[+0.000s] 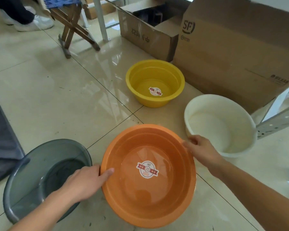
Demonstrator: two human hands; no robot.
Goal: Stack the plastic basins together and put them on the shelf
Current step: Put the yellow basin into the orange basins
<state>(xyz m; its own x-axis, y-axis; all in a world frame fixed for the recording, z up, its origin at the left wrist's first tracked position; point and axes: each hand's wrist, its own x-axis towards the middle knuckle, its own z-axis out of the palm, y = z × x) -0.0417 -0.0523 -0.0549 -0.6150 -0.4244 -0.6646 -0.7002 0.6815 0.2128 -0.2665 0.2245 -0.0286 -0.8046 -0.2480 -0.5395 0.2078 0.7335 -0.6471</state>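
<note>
A big orange basin (157, 197) with a round sticker inside sits low in the middle of the tiled floor. My left hand (85, 180) grips its left rim, thumb lying over the edge. My right hand (201, 148) holds the rim at the upper right. A grey translucent basin (33, 172) lies to the left, partly under my left arm. To the right stands a white basin (223, 124), close to my right hand. A yellow basin (155, 75) with a sticker stands farther back. All are upright and apart.
Two large cardboard boxes (232, 52) stand behind the basins at the right. A perforated grey metal shelf rail (277, 124) runs at the right edge. A wooden folding stool (73, 25) and a person's white shoes (33, 22) are at the back left. Dark fabric (0, 139) lies at left.
</note>
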